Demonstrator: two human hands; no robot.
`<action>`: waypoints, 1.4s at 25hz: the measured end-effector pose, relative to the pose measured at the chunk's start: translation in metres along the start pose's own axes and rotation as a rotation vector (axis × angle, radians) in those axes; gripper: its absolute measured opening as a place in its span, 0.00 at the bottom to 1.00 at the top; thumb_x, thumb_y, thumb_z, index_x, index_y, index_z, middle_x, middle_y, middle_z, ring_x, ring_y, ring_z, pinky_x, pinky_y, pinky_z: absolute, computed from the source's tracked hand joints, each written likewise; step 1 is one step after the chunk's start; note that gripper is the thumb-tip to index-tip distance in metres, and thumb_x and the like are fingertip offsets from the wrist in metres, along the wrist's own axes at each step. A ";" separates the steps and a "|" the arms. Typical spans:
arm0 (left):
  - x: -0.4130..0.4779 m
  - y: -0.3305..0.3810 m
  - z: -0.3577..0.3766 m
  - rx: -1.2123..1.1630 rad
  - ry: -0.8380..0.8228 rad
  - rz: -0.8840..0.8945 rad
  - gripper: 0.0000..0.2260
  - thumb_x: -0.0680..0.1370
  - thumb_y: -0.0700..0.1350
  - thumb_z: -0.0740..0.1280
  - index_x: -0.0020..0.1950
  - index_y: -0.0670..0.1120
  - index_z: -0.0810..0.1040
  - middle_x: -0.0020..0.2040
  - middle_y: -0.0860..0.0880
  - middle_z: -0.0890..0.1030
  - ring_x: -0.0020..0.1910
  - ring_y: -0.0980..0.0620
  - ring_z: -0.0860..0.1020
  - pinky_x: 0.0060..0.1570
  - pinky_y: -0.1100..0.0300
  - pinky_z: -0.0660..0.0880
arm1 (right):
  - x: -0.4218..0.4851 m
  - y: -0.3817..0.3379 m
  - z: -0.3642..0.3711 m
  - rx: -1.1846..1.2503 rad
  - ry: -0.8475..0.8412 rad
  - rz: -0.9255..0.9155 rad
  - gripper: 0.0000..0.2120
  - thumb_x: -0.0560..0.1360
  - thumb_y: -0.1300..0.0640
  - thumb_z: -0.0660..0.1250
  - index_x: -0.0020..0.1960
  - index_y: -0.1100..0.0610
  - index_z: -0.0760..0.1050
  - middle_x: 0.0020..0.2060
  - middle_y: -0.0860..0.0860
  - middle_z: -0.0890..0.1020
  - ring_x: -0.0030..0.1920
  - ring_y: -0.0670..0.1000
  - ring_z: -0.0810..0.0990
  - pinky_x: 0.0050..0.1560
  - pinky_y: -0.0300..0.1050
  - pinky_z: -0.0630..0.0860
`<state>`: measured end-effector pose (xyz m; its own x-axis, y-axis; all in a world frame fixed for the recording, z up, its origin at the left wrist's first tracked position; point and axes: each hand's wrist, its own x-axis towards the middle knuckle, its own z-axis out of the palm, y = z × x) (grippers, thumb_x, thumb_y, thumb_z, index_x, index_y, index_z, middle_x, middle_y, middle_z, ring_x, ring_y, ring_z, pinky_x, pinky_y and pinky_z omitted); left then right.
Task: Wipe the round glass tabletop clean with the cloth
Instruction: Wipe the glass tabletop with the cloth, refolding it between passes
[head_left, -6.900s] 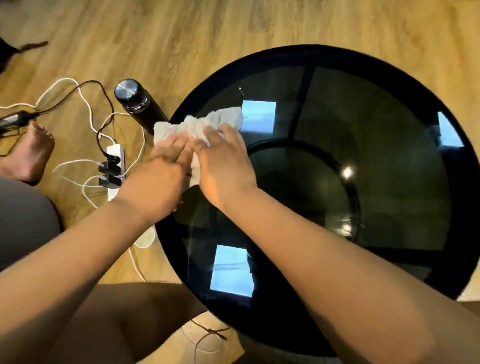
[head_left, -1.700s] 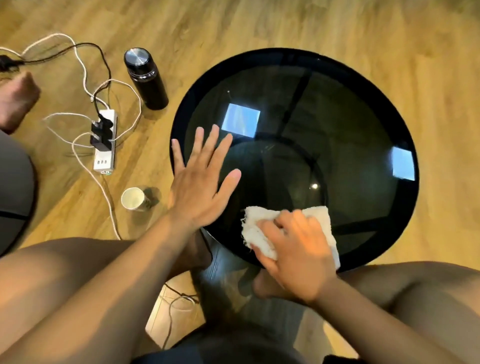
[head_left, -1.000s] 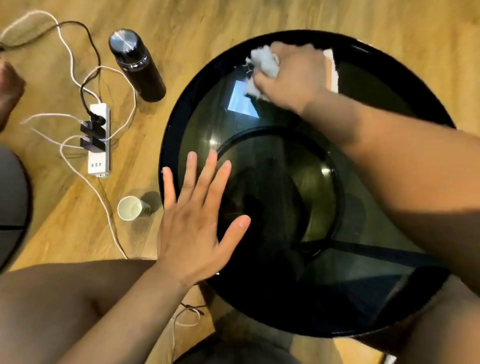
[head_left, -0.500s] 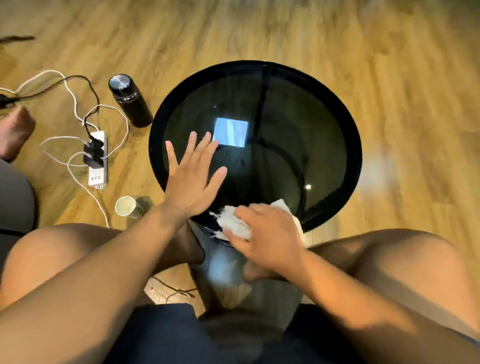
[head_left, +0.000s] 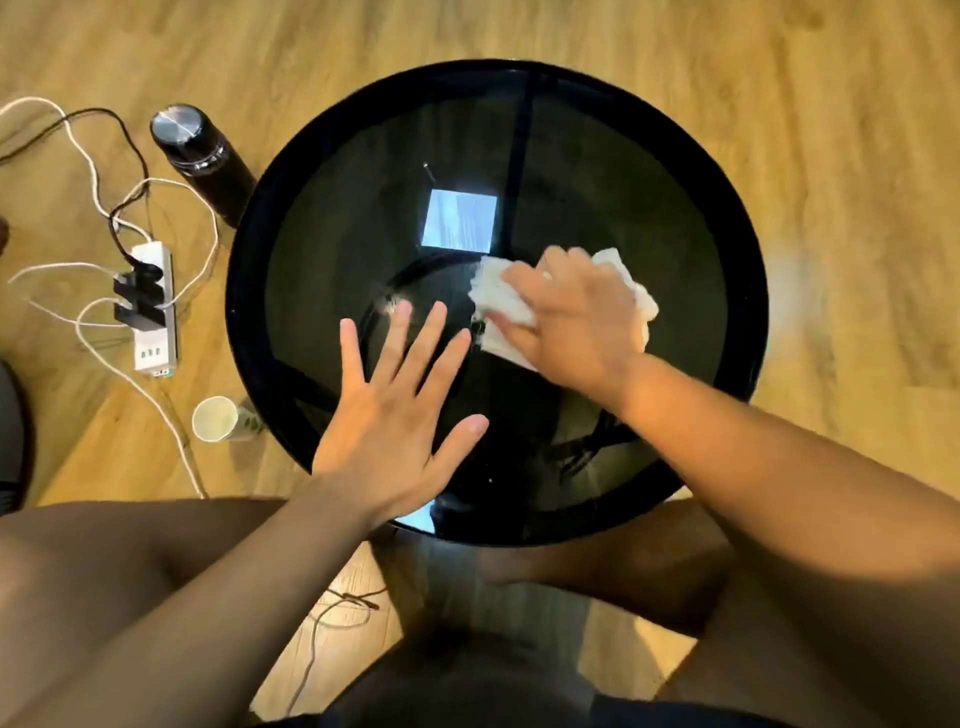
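On round glass tabletop (head_left: 675, 218), right hand (head_left: 576, 319) atop cloth (head_left: 501, 304).

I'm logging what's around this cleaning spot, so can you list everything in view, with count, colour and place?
Glass tabletop: one, round, dark with a black rim, centre of view.
Cloth: one, white, on the glass right of centre, under the right hand.
Bottle: one, black with a silver cap, on the floor beside the table's far left edge.
Power strip: one, white, with black plugs in it, on the floor at left.
Cables: several, white and black, looped on the floor around the power strip.
Cup: one, white, lying on the floor by the table's near left edge.
Floor: light wood planks, all around.
Left hand: flat, fingers spread, on the near left glass.
Right hand: pressing on the cloth.
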<state>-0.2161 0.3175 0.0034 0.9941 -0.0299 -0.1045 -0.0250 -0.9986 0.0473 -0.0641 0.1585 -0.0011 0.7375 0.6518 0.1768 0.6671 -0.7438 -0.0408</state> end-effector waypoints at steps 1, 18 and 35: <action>0.001 0.000 -0.001 -0.007 -0.016 0.011 0.32 0.80 0.65 0.45 0.80 0.48 0.53 0.81 0.44 0.49 0.80 0.41 0.45 0.72 0.30 0.43 | 0.030 0.008 0.006 -0.004 -0.008 0.017 0.19 0.76 0.39 0.60 0.57 0.52 0.75 0.46 0.57 0.79 0.47 0.60 0.77 0.41 0.53 0.70; 0.005 -0.006 -0.005 -0.126 -0.036 -0.020 0.32 0.80 0.64 0.48 0.79 0.48 0.54 0.81 0.46 0.50 0.80 0.43 0.44 0.72 0.30 0.46 | 0.104 0.023 -0.009 0.020 -0.212 0.169 0.23 0.73 0.35 0.57 0.61 0.48 0.74 0.49 0.57 0.83 0.50 0.62 0.81 0.45 0.50 0.71; 0.005 -0.002 -0.001 -0.025 -0.030 0.024 0.33 0.79 0.66 0.50 0.78 0.47 0.58 0.80 0.42 0.54 0.80 0.41 0.48 0.73 0.32 0.43 | 0.126 0.106 0.010 -0.126 0.034 0.137 0.23 0.76 0.35 0.53 0.50 0.53 0.72 0.37 0.60 0.77 0.36 0.60 0.75 0.36 0.50 0.67</action>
<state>-0.2106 0.3193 0.0033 0.9896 -0.0557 -0.1323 -0.0460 -0.9961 0.0750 0.1010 0.1633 0.0074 0.8151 0.5394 0.2113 0.5408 -0.8393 0.0564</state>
